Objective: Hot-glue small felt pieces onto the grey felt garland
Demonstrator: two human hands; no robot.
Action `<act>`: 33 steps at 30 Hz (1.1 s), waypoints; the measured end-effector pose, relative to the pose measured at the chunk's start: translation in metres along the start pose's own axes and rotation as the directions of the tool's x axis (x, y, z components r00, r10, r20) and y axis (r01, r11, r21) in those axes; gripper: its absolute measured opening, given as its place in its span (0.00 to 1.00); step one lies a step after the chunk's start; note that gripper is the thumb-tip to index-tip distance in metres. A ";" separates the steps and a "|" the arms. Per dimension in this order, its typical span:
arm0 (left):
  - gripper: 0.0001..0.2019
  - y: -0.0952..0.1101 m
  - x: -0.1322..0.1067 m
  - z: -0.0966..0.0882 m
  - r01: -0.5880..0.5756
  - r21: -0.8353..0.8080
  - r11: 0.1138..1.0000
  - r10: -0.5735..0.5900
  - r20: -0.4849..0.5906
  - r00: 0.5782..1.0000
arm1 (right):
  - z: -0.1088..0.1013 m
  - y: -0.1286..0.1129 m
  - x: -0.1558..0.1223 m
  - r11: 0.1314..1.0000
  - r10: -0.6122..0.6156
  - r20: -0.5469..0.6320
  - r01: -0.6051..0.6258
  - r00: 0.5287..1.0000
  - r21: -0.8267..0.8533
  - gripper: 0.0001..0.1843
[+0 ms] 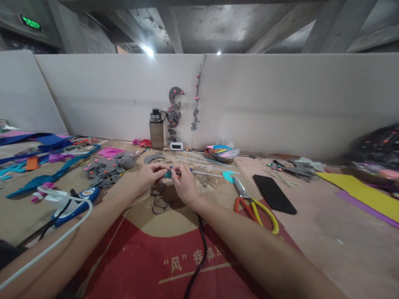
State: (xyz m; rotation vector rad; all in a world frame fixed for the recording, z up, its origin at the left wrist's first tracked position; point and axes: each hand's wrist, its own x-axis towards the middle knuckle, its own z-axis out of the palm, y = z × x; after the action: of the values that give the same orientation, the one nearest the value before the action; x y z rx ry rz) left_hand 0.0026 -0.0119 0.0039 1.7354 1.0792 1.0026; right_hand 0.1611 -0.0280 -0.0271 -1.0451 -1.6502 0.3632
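Note:
Over the middle of the table, my left hand and my right hand come close together, fingertips pinched. Between them is a small teal piece, which both seem to grip; its exact shape is too small to make out. Grey yarn trails in loops on the table just below my fingers. Left of my left hand lies a pile of grey felt pieces with pink and orange dots, with a ball of grey yarn by it. A teal felt cut-out lies to the right of my right hand.
Scissors with red and yellow handles and a black phone lie at right. A black cable runs under my right forearm. A blue-and-white power strip sits at left. A bottle stands by the white partition.

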 end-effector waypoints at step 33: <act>0.16 0.004 -0.002 0.000 0.007 0.161 0.987 -0.020 0.076 0.997 | -0.004 -0.001 -0.003 0.997 -0.047 0.029 0.048 0.999 -0.063 0.08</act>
State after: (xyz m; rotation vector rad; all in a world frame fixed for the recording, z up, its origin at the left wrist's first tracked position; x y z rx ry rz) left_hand 0.0034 -0.0153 0.0071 1.8778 1.1464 0.8521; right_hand 0.1641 -0.0318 -0.0274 -1.0507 -1.7177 0.2960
